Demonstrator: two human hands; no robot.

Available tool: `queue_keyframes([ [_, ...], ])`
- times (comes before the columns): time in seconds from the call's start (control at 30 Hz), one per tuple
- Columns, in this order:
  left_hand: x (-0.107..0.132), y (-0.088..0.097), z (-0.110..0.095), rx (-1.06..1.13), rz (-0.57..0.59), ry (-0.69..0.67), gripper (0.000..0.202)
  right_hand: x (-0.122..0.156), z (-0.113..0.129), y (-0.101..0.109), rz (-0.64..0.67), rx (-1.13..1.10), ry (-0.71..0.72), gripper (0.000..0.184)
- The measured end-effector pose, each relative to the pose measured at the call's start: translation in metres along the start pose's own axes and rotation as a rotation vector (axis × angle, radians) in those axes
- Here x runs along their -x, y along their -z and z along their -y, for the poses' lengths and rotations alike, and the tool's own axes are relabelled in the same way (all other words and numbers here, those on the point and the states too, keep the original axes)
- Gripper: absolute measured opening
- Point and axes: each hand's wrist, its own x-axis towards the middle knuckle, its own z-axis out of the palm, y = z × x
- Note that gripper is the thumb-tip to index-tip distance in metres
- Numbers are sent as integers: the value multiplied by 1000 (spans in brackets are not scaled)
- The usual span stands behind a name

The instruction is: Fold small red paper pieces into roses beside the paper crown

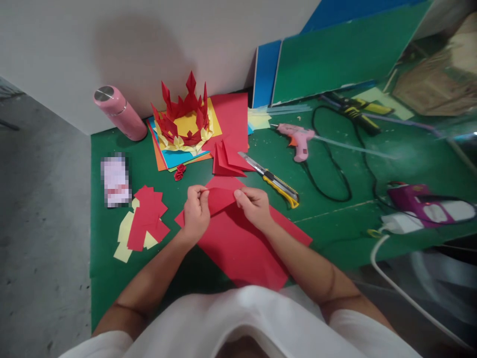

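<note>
My left hand [197, 211] pinches one end of a small red paper piece [221, 200] between thumb and fingers. The opposite end is pinched by my right hand [255, 205]. Held between both hands, the piece hovers above larger red paper sheets [248, 248] lying on the table. Just beyond my hands sit folded red paper pieces [228, 161], standing partly upright. A utility knife [276, 183] with a yellow handle lies beyond my right hand. Left of my left hand are red and pale yellow paper cutouts [147, 219].
A red and yellow paper crown [182, 124] rests on coloured sheets at the back. Near it are a pink bottle [121, 114], small red paper roses [180, 172] and a blurred-out phone [116, 180]. A pink glue gun [297, 139] and black cable [341, 194] lie right.
</note>
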Motion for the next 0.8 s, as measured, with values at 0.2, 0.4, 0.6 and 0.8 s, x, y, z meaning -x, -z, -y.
queue_keyframes([
  [0.2,-6,3,4,53,-60,54,31,-12,-10,16,-410,-110,-13,54],
  [0.4,-7,1,5,146,-52,122,33,-12,-10,15,-354,-119,6,48],
  [0.6,-4,1,3,159,8,121,28,-7,-13,5,-24,-166,158,32],
  [0.8,-3,1,3,216,22,123,23,-2,-12,3,67,93,134,35],
])
